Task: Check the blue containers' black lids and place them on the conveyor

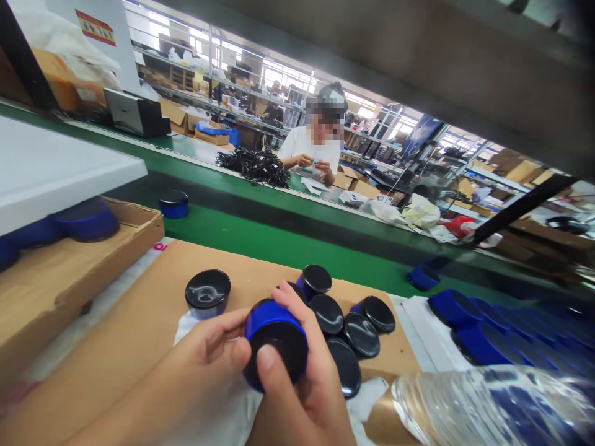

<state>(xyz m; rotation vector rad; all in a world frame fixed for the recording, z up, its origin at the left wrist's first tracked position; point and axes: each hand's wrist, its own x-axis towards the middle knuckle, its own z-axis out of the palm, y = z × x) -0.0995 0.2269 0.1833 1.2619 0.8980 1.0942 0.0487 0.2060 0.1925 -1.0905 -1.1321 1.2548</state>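
In the middle of the frame, low down, two bare hands hold a round blue and black tub (pixel 288 347). The left hand (pixel 209 353) pinches its left side with bent fingers. The right hand (pixel 311 365) wraps around its right side, with the thumb pressed on the flat black face. Under them is a brown cardboard sheet (pixel 134 310). One black-topped tub (pixel 207 290) sits on it, to the left of the held one, and a bunch of black-topped tubs (pixel 356 334) sits close together to the right. A clear plastic bottle (pixel 488 402) lies at the lower right, near rows of blue tubs (pixel 493 341). At the left edge, more blue tubs sit in a cardboard box (pixel 134 226). Past a green belt (pixel 251 238), near the top middle, a person (pixel 316 148) sits by a pile of black cords (pixel 255 166).
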